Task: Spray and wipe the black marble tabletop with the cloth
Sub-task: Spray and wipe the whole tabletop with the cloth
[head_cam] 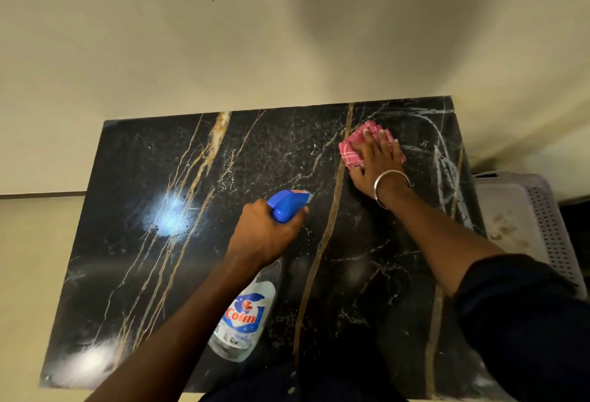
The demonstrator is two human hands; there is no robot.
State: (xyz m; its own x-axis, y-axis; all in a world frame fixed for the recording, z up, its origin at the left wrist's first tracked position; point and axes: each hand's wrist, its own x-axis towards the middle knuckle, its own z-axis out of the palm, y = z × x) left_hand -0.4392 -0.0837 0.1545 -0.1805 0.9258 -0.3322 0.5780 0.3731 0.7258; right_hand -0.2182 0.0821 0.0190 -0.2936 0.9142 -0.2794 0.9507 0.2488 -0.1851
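Right hand point(380, 162) presses the pink checked cloth point(354, 149) flat near the far right corner of the black marble counter point(159, 274), wiping streaks. Left hand point(265, 235) grips the blue-capped clear spray bottle point(245, 315) mid-counter, nozzle aimed forward, ready.

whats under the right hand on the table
A pink checked cloth, pressed flat on the black marble tabletop by the right hand. The cloth's middle and the marble beneath it are covered.
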